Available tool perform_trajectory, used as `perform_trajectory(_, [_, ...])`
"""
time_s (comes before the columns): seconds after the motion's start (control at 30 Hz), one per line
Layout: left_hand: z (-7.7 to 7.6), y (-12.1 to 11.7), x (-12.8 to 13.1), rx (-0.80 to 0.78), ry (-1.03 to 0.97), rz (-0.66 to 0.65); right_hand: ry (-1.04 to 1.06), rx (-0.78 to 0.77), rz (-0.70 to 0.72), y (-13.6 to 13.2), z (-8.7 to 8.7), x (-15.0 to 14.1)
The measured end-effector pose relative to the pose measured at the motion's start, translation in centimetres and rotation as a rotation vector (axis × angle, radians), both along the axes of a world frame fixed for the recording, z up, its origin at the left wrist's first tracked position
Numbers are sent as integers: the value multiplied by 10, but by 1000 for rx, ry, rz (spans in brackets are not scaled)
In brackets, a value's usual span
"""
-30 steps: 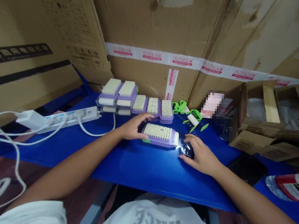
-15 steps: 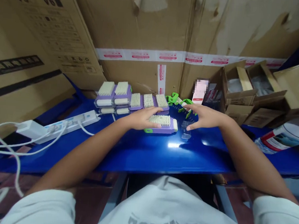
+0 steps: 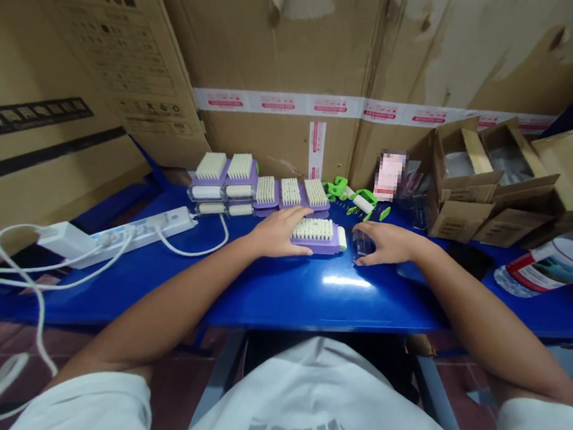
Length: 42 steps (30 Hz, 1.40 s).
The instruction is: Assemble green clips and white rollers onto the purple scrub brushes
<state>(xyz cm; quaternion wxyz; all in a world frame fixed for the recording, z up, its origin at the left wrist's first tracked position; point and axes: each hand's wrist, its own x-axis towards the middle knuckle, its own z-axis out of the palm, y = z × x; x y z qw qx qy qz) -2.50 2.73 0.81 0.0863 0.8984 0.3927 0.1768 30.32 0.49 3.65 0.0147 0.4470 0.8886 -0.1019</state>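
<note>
- Your left hand lies half-curled against the left end of a purple scrub brush, fingers resting across it and pressing it to the blue table; the brush lies flat, white bristles up;
- your right hand is partly open, fingertips touching a clear plastic case just right of the brush; I cannot tell whether it has hold of the case;
- more purple brushes sit in rows just beyond your left hand, some stacked two high;
- green plastic pieces lie right of those rows;
- a white power strip lies to your left, its white cable curving across the table;
- small cardboard boxes stand to your right, against large taped cartons.
</note>
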Motion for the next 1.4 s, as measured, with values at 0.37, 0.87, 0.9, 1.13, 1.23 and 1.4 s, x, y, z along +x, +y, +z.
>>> perform_trajectory(0.37, [0,2,1,-61,61,25,-114,-126,-91,22,6,-11])
perform_trajectory(0.87, [0,25,-33,-325,-126,-87,49,-95,-54,19,-5,3])
perform_trajectory(0.9, [-1,28,-36,-346,-119,-81,45,-92,-51,19,-5,3])
perform_trajectory(1.13, [-6,39,-38,-323,-29,-112,31,-86,-60,16,-3,-1])
perform_trajectory(1.23, [-8,36,-30,-351,-44,-203,28,-85,-57,15,-3,-3])
perform_trajectory(1.4, [-12,31,-23,-257,-26,-130,35,-85,-53,15,-3,-5])
